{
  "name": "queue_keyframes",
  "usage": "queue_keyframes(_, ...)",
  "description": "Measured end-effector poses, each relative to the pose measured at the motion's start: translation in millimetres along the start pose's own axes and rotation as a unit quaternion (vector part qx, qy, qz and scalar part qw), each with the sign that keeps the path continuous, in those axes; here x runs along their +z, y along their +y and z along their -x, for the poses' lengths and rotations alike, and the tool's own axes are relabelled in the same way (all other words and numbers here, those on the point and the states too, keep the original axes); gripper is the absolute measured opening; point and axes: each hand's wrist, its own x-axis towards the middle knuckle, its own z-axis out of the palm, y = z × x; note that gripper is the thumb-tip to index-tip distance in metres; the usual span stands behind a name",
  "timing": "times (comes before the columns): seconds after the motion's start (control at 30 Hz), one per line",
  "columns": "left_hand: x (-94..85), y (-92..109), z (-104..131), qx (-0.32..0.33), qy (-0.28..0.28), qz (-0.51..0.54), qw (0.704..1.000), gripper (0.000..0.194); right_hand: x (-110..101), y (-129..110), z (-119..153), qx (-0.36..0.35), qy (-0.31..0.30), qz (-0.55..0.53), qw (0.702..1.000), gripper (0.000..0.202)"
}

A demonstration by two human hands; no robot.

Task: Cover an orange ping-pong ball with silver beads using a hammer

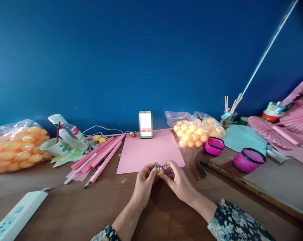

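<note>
Between my two hands, just in front of the pink paper's near edge, is a small shiny silver ball [160,170] with a yellowish lower side. My left hand [144,182] pinches it from the left with thumb and fingers. From the right, the fingertips of my right hand [176,180] close on it too. Pink paper [150,150] lies flat beyond the hands. A second shiny round piece [132,134] rests at its far left corner, near a propped phone [145,125] with a blurred screen.
To the left are pink paper strips [101,155], a patterned cup [55,147], a plastic bottle [72,134], a bag of orange balls [18,147] and a power strip [19,214]. On the right are another ball bag [194,130], magenta baskets [249,160] and a hammer [241,184].
</note>
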Motion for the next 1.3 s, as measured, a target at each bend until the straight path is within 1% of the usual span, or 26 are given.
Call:
queue_keyframes(0.27, 0.8, 1.9, 2.5, -0.008, -0.004, -0.002, 1.0, 0.033, -2.1, -3.7, -0.5, 0.009, -0.013, -0.003, 1.0, 0.025)
queue_keyframes(0.4, 1.0, 2.4, 2.8, -0.005, -0.013, 0.001, 1.0, 0.029, -3.5, -8.0, -0.1, 0.003, -0.017, 0.014, 1.0, 0.024)
queue_keyframes(0.47, 0.1, 2.1, 1.6, -0.006, -0.006, 0.016, 1.0, 0.029, -5.3, -8.9, -0.9, -0.003, -0.021, 0.023, 0.999, 0.021)
queue_keyframes(0.53, -1.1, 2.3, -0.1, -0.009, 0.01, 0.044, 0.999, 0.03, -8.7, -7.1, -3.1, -0.012, -0.007, 0.038, 0.999, 0.017)
queue_keyframes(0.57, -1.7, 2.6, -1.0, -0.012, 0.019, 0.059, 0.998, 0.03, -11.0, -4.9, -4.7, -0.018, 0.01, 0.057, 0.998, 0.016)
queue_keyframes(0.63, -2.3, 3.5, -2.3, -0.022, 0.032, 0.083, 0.996, 0.029, -16.5, 1.8, -8.5, -0.037, 0.059, 0.124, 0.99, 0.015)
queue_keyframes(0.7, -2.1, 4.7, -2.6, -0.031, 0.035, 0.097, 0.994, 0.029, -22.0, 9.9, -12.3, -0.064, 0.088, 0.221, 0.969, 0.014)
queue_keyframes(0.77, -1.3, 5.9, -2.3, -0.038, 0.034, 0.106, 0.993, 0.031, -26.3, 16.6, -15.2, -0.088, 0.083, 0.302, 0.945, 0.012)
queue_keyframes(0.83, -0.6, 6.9, -1.6, -0.04, 0.035, 0.115, 0.992, 0.032, -28.7, 20.5, -16.8, -0.107, 0.064, 0.345, 0.93, 0.013)
queue_keyframes(0.97, -0.7, 8.3, -0.9, -0.036, 0.03, 0.133, 0.99, 0.029, -30.5, 23.6, -17.2, -0.125, 0.041, 0.367, 0.921, 0.021)
queue_keyframes(1.07, -1.5, 9.0, -0.9, -0.035, 0.028, 0.129, 0.991, 0.029, -31.1, 26.4, -16.7, -0.122, 0.047, 0.378, 0.916, 0.024)
queue_keyframes(1.2, -2.1, 9.9, -0.7, -0.027, 0.03, 0.121, 0.992, 0.031, -31.3, 28.9, -16.2, -0.122, 0.054, 0.38, 0.915, 0.025)
queue_keyframes(1.3, -2.9, 9.7, -1.0, -0.01, 0.033, 0.117, 0.992, 0.032, -30.9, 28.9, -16.0, -0.122, 0.056, 0.379, 0.916, 0.022)
